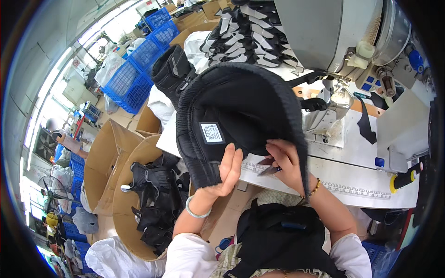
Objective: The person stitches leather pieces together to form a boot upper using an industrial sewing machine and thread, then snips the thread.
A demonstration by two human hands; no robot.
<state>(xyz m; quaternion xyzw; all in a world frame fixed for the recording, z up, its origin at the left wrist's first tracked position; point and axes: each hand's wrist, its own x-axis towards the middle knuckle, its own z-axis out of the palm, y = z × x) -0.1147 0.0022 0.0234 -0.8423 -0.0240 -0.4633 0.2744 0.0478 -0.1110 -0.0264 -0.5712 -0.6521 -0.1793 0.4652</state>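
Note:
A large black padded boot upper [241, 97] stands opened up before me, its hollow inside and white label [211, 133] facing me. My left hand [228, 173] grips its lower left edge; the fingers lie straight together on the inner side, and the thumb is hidden. My right hand [287, 160] is at the lower right edge of the upper, closed around small thread snips [268, 170]. Their dark pointed blades stick out to the left, below the opening. Part of the right hand is against the black edge.
An industrial sewing machine [320, 32] stands right of the upper on a white table with a ruler strip [357, 189]. Grey-and-black cut pieces [255, 32] lie behind. Another black upper [174, 72] is at the left. Cardboard boxes [113, 162] hold black pieces [160, 204]. Blue crates [125, 85] stand farther off.

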